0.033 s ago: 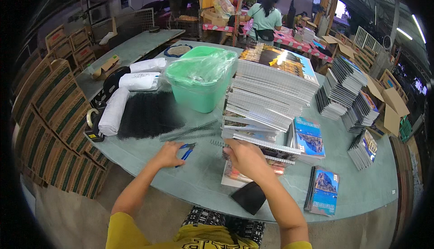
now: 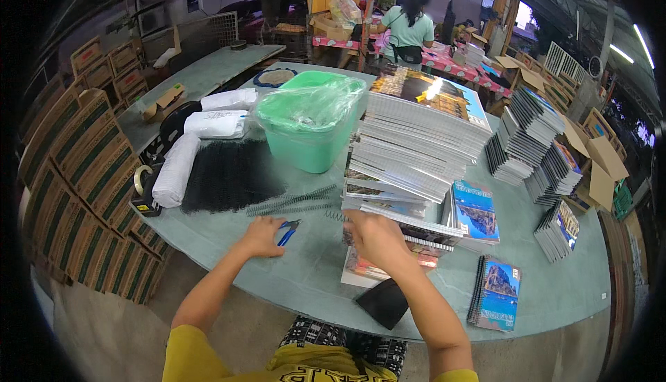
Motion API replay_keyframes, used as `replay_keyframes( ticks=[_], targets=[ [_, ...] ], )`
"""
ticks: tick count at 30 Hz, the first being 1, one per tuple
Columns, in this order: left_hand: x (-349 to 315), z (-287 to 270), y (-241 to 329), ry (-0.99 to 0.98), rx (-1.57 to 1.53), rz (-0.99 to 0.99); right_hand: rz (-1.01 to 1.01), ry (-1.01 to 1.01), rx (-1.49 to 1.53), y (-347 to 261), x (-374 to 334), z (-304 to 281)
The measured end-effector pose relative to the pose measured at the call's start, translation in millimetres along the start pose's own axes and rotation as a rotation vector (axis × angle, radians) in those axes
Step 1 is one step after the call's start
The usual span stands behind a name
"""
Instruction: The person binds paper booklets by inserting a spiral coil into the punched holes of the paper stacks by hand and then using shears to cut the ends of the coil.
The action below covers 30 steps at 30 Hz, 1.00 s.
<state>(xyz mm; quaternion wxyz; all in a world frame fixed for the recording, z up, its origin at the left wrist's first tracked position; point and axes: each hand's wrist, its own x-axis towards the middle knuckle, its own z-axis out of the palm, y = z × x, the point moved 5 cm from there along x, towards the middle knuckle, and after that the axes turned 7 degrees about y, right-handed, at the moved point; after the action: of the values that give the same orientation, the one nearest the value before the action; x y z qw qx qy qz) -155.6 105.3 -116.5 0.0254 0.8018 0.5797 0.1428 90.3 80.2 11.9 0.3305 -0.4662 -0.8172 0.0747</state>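
My left hand (image 2: 262, 237) is closed around blue-handled cutting pliers (image 2: 287, 233), low over the table. Beside the near end of a tall stack of spiral-bound notebooks (image 2: 416, 139), my right hand (image 2: 378, 238) pinches a thin dark binding coil (image 2: 336, 215), its free end sticking out to the left; the fingers hide where it meets the pages. Under the right hand, an unfinished-looking notebook block (image 2: 423, 244) lies at the stack's near side. Loose dark binding coils (image 2: 291, 201) rest between my hands and a wide heap of black coils (image 2: 232, 177).
A green plastic-covered bin (image 2: 305, 139) and white wrapped rolls (image 2: 177, 170) stand behind the coils. A black sheet (image 2: 383, 303) lies by my right forearm. One blue-covered notebook (image 2: 496, 293) and further notebook piles (image 2: 524, 132) are to the right. A person (image 2: 409, 28) stands at a far table.
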Motion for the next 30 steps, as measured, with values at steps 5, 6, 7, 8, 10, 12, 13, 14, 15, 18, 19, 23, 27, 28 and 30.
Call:
replay_keyframes(
  ticks=[5,6,7,8,10,12,13,14,15,18,19,23,27,28,30],
  targets=[
    [-5,6,20,-0.096,-0.337,-0.216,0.131,-0.055,0.043,-2,19,-3],
    [-3,-18,56,-0.109,-0.685,-0.181,0.185,-0.093,0.053,3,17,-4],
    [-3,-36,81,-0.196,-0.815,-0.196,0.082,-0.023,0.123,6,17,-3],
    [-1,-54,102,-0.281,-0.944,-0.216,0.108,-0.037,0.165,8,16,0],
    [0,-58,111,-0.363,-1.033,-0.256,0.141,-0.059,0.257,6,21,2],
    [4,-46,106,-0.378,-0.964,-0.284,0.119,-0.106,0.286,3,22,4],
    [5,-48,109,-0.372,-0.969,-0.285,0.134,-0.137,0.308,4,21,4],
    [7,-52,113,-0.366,-0.974,-0.284,0.149,-0.167,0.33,4,20,5],
    [9,-55,115,-0.361,-0.98,-0.284,0.062,-0.13,0.312,4,20,5],
    [22,-63,110,-0.121,-0.505,-0.019,-0.067,-0.017,0.27,0,17,3],
    [21,-62,108,-0.125,-0.478,-0.031,-0.029,0.026,0.263,-3,17,0],
    [10,-53,106,-0.363,-0.848,-0.207,0.123,0.105,0.15,7,15,-2],
    [-3,-49,127,-0.828,-1.884,-0.656,0.105,0.134,0.141,3,14,-1],
    [-1,-51,124,-0.788,-1.659,-0.588,0.087,0.156,0.139,3,13,-1],
    [6,-56,117,-0.692,-1.213,-0.452,0.064,0.183,0.133,3,11,-2]
  ],
)
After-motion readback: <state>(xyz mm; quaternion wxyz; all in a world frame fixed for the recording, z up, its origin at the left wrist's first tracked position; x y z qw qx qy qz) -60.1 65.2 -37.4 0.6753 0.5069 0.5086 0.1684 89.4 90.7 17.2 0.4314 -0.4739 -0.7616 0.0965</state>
